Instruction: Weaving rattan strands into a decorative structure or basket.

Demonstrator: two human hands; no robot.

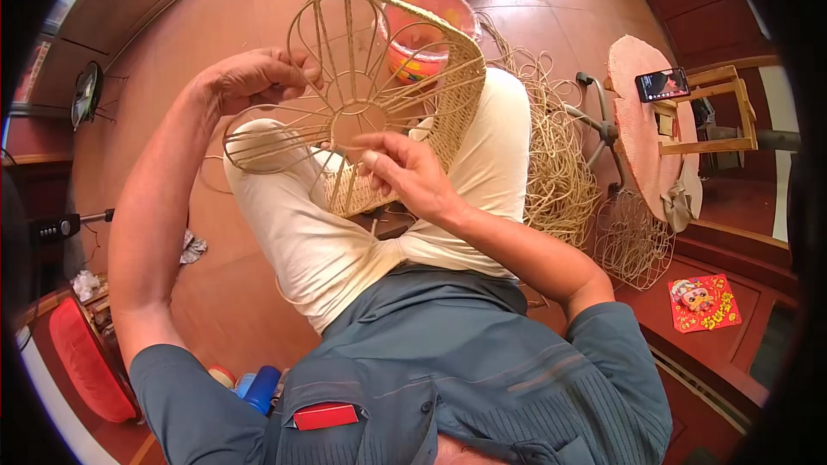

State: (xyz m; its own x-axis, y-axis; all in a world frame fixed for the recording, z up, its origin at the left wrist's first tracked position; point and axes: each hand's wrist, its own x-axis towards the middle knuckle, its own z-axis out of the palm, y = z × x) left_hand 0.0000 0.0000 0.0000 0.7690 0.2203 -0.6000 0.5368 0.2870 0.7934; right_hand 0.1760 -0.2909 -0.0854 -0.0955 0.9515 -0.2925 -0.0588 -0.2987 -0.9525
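Two bare hands: one left hand (258,79), one right hand (412,174). One beige cord-woven frame with wiry petal-shaped loops (461,90), the loops overlapping too much to count. Two legs in cream trousers (293,232). One large tangled heap of beige cord (560,181), its strands beyond counting. One black smartphone (662,83). One pale wooden open frame (748,112). One square red-and-yellow printed card (706,303). One blue cylindrical container (262,389). One flat red packet (326,415).
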